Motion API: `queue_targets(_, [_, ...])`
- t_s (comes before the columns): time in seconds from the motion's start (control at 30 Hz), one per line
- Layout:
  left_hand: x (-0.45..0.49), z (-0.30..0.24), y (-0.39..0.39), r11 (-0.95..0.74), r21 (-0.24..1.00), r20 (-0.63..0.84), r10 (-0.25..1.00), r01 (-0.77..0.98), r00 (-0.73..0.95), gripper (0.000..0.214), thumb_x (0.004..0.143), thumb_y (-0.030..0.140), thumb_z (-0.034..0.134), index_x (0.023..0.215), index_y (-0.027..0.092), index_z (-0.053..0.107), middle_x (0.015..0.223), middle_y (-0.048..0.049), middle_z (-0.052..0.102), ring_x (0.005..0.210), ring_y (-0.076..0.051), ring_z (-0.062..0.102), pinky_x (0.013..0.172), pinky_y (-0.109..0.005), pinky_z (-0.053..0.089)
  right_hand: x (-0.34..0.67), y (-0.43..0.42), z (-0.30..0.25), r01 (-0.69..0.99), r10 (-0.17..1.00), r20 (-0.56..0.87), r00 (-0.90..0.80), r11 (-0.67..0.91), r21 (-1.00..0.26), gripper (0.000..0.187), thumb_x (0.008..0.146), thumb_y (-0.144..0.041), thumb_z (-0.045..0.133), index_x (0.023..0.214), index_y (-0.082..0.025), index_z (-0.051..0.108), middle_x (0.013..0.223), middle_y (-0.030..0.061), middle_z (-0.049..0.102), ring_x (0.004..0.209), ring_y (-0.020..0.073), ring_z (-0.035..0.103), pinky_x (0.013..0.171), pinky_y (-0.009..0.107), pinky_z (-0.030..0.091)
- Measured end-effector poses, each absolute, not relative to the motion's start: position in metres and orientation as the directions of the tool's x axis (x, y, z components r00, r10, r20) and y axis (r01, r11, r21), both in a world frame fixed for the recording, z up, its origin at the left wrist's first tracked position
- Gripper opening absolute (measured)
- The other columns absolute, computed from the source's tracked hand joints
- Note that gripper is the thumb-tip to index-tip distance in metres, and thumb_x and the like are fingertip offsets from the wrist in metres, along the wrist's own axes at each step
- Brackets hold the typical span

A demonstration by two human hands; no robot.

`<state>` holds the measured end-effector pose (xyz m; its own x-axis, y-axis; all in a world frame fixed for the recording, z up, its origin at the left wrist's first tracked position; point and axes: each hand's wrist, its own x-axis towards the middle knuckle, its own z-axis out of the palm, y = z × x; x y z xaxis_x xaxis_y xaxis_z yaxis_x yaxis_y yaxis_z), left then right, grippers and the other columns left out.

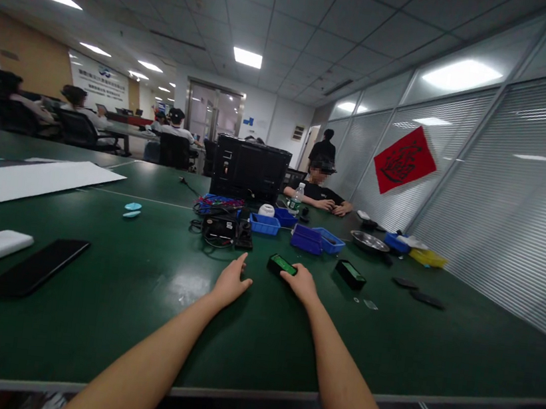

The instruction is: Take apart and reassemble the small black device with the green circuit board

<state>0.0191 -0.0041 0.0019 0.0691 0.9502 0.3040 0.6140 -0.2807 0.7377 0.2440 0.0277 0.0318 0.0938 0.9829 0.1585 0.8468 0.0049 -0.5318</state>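
My right hand (303,282) closes over the near right end of a small black box with a green top (283,265), thumb on its near side. The box rests on or just above the table; which one I cannot tell. To its left, my left hand (233,281) hovers over the green table with thumb and fingers apart, holding nothing. A second, similar black box with a green face (350,274) lies to the right of my right hand. Beyond my left hand sit a black device with cables (219,228) and a small black unit (244,235).
Blue trays (264,224), a dark blue bin (306,239), a bottle (296,198) and a black monitor (250,169) stand farther back. A metal bowl (369,242) is at right. A black slab (34,267) lies left. Across the table sits a person (319,192).
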Motion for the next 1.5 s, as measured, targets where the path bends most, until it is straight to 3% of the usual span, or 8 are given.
queue_targets(0.13, [0.019,0.002,-0.004,-0.281,0.735,0.295,0.952,0.618,0.081,0.073,0.067,0.024,0.06,0.132,0.019,0.029,0.111,-0.0072,0.053,0.094,-0.016,0.054,0.085,-0.027,0.041,0.266,0.034,0.032,0.854,0.935,0.135,0.328,-0.232,-0.465,0.051,0.07,-0.051,0.053,0.106,-0.015,0.054,0.1,0.0144,0.06,0.089,0.0282,0.057,0.066,0.034,0.043])
queue_targets(0.27, [0.019,0.002,-0.004,-0.268,0.735,0.285,0.956,0.623,0.074,0.072,0.066,0.024,0.061,0.132,0.021,0.03,0.111,-0.0064,0.053,0.094,-0.016,0.054,0.086,-0.027,0.041,0.278,0.035,0.033,0.828,0.901,0.121,0.417,-0.321,-0.46,0.058,0.074,-0.058,0.042,0.11,-0.013,0.053,0.104,0.0174,0.058,0.094,0.0317,0.056,0.068,0.038,0.043])
queue_targets(0.4, [0.019,0.001,-0.002,-0.281,0.725,0.296,0.952,0.629,0.084,0.072,0.066,0.024,0.061,0.132,0.019,0.031,0.112,-0.0072,0.053,0.094,-0.016,0.054,0.085,-0.027,0.041,0.278,0.036,0.032,0.832,0.904,0.135,0.405,-0.303,-0.465,0.054,0.081,-0.051,0.031,0.109,-0.011,0.055,0.104,0.0194,0.057,0.095,0.0314,0.055,0.069,0.039,0.043])
queue_targets(0.77, [0.017,-0.002,-0.001,-0.299,0.717,0.313,0.945,0.629,0.093,0.071,0.067,0.026,0.06,0.131,0.019,0.031,0.111,-0.0068,0.053,0.091,-0.015,0.054,0.083,-0.026,0.041,0.252,0.022,0.035,0.943,0.892,0.377,0.249,-0.136,-0.303,0.032,0.075,-0.036,0.049,0.101,-0.017,0.053,0.102,0.014,0.052,0.095,0.0277,0.049,0.075,0.036,0.038])
queue_targets(0.97, [0.017,0.003,-0.004,-0.29,0.714,0.298,0.949,0.637,0.098,0.069,0.067,0.026,0.059,0.131,0.019,0.032,0.111,-0.0076,0.053,0.092,-0.016,0.054,0.083,-0.027,0.041,0.239,0.018,0.034,0.97,0.932,0.337,0.132,-0.052,-0.237,0.034,0.069,-0.031,0.058,0.101,-0.02,0.051,0.103,0.0113,0.051,0.097,0.0268,0.047,0.075,0.035,0.037])
queue_targets(1.13, [0.018,0.002,-0.004,-0.297,0.715,0.309,0.946,0.633,0.095,0.068,0.066,0.024,0.059,0.129,0.019,0.034,0.109,-0.0064,0.054,0.091,-0.015,0.054,0.083,-0.026,0.041,0.241,0.019,0.037,0.942,0.938,0.294,0.183,-0.081,-0.325,0.05,0.072,-0.047,0.052,0.113,-0.018,0.048,0.108,0.0126,0.051,0.1,0.0267,0.047,0.077,0.035,0.039])
queue_targets(1.3, [0.019,0.002,-0.004,-0.29,0.719,0.305,0.948,0.632,0.089,0.068,0.066,0.024,0.06,0.129,0.02,0.035,0.109,-0.0057,0.054,0.092,-0.015,0.054,0.085,-0.026,0.041,0.243,0.021,0.038,0.941,0.957,0.199,0.213,-0.146,-0.306,0.05,0.073,-0.036,0.052,0.118,-0.017,0.045,0.106,0.0112,0.055,0.097,0.025,0.051,0.074,0.032,0.04])
queue_targets(1.5, [0.018,0.001,-0.003,-0.297,0.713,0.306,0.947,0.636,0.1,0.068,0.066,0.025,0.06,0.129,0.02,0.035,0.109,-0.0059,0.055,0.093,-0.015,0.054,0.084,-0.026,0.042,0.235,0.015,0.038,0.981,0.93,0.333,0.155,-0.106,-0.159,0.045,0.074,-0.032,0.053,0.115,-0.015,0.048,0.105,0.0127,0.054,0.096,0.0253,0.049,0.074,0.033,0.037])
